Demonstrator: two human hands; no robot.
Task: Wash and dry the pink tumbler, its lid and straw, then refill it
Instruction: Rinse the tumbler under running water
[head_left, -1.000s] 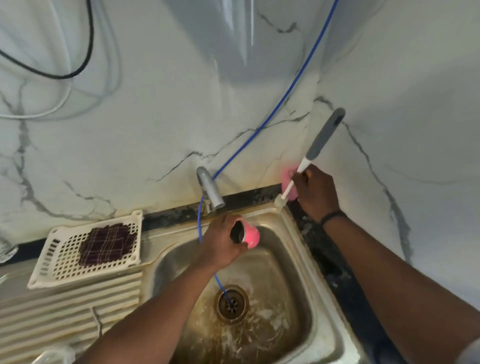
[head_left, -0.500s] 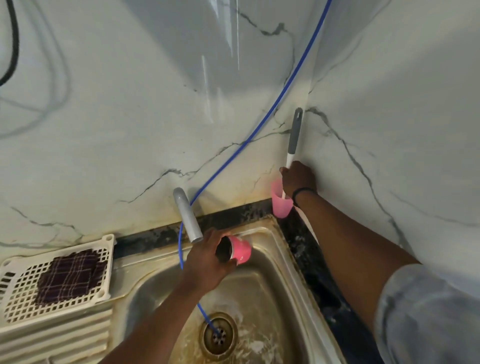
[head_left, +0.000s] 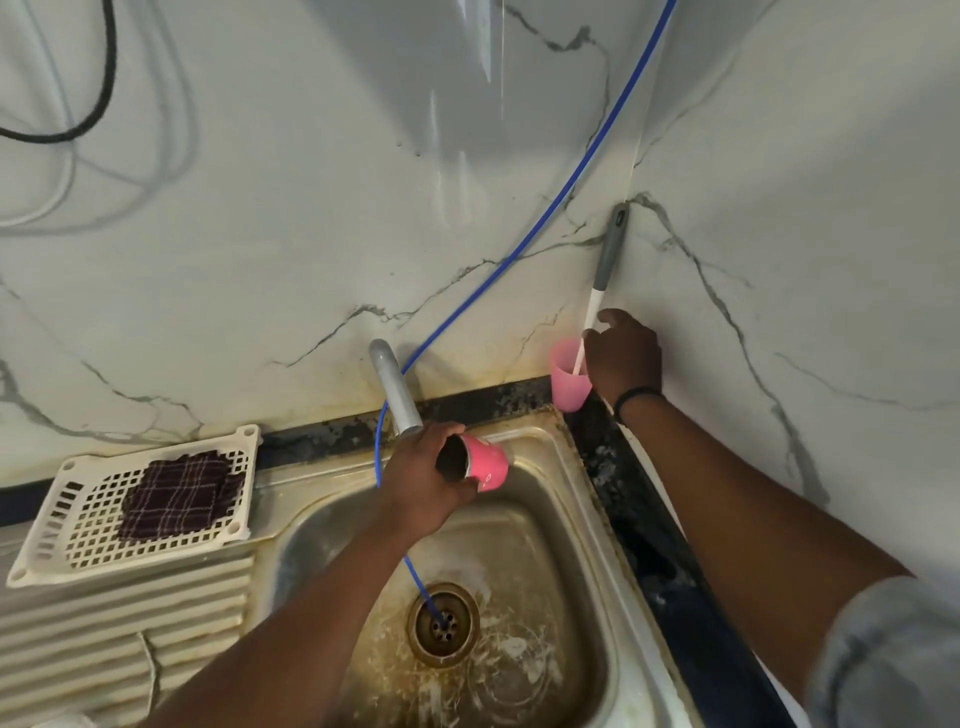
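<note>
Over the sink (head_left: 571, 525), the left hand (head_left: 421, 488) is gripping the pink tumbler (head_left: 475, 462), while the right hand's (head_left: 623, 358) grip is loosening beside the brush (head_left: 602, 291), so rinsing likely comes next.

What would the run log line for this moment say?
left hand: grips pink tumbler on its side over sink | right hand: at bottle brush standing in pink cup | tap: no water seen
</note>
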